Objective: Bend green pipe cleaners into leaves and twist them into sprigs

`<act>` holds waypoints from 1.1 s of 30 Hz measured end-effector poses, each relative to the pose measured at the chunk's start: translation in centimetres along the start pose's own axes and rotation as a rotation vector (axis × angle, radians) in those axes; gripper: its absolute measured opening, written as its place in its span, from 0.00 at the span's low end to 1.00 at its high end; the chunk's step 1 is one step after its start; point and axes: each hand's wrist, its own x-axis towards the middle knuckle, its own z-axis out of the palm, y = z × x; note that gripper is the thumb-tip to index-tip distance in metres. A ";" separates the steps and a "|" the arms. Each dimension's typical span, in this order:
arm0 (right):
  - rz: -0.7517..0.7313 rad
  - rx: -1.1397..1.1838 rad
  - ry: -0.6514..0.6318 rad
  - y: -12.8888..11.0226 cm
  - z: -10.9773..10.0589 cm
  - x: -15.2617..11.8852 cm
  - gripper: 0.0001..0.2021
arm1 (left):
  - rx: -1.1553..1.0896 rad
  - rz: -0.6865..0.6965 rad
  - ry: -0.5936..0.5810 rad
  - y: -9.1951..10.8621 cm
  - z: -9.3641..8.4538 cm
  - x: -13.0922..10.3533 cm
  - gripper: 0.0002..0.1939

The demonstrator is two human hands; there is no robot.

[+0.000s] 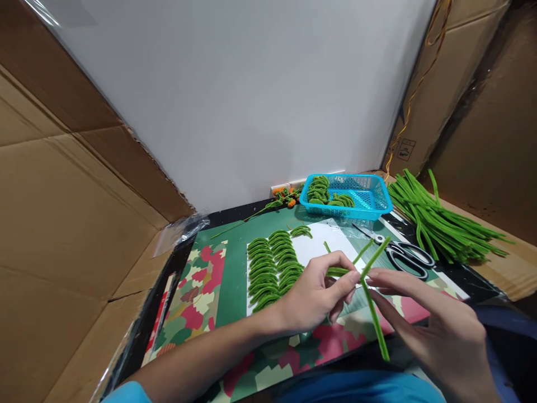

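Note:
My left hand (319, 285) pinches green pipe cleaners between thumb and forefinger, over the right part of a white sheet (323, 235). One green pipe cleaner (375, 319) is bent at the fingertips, one end pointing up and the other hanging down. At that bend, the fingertips of my right hand (432, 319) close on the pipe cleaner. More green lengths (363, 252) stick out behind the left fingers. Left of the hands, curved green pipe-cleaner pieces (263, 268) lie in two stacked columns on the sheet, with a small group (301, 230) above them.
A blue basket (369, 211) holds more curved green pieces. Black-handled scissors (409, 257) lie beyond my right hand, near a bundle of green pipe cleaners (444, 224). An orange-flowered stem (268, 207) rests at the back. Cardboard walls (62, 224) flank the table.

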 end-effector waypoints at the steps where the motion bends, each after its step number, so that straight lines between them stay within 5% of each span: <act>1: -0.033 0.002 -0.004 0.2 -0.1 0.0 0.15 | 0.002 -0.002 -0.003 0.1 0.0 0.0 0.20; 21: -0.201 -0.073 -0.042 0.9 0.0 0.3 0.22 | 0.159 -0.015 -0.080 1.0 -0.8 -0.3 0.17; 33: -0.206 0.056 -0.035 0.2 1.2 0.1 0.16 | 0.732 0.355 -0.147 2.8 -1.4 -1.0 0.04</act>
